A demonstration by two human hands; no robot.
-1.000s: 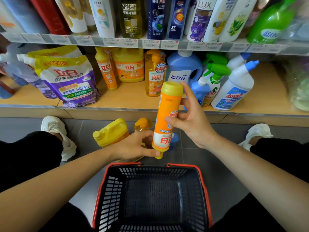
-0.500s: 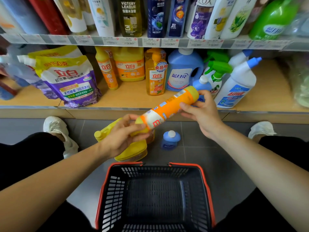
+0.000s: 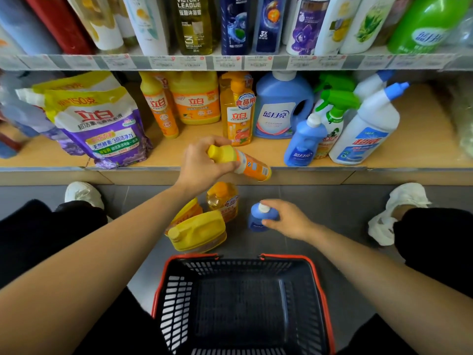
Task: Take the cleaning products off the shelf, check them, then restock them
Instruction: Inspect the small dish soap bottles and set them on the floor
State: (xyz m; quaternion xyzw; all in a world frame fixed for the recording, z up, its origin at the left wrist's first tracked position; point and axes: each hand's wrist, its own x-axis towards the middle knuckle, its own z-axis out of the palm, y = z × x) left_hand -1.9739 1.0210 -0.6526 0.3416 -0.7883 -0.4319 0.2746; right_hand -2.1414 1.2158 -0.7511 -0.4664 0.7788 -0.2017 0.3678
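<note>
By the shelf [image 3: 199,135], left hand [image 3: 202,165] grips the orange bottle [image 3: 252,167], right hand [image 3: 284,219] clasps the blue bottle [image 3: 257,220]; restock upright, labels out.

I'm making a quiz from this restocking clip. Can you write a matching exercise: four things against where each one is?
1 orange bottle
2 small blue bottle
3 purple pouch
4 basket

A on the floor, right hand grips it
B lower shelf, left side
C tilted in the left hand
D on the floor, nearest the camera

Pairs: 1-C, 2-A, 3-B, 4-D
</note>
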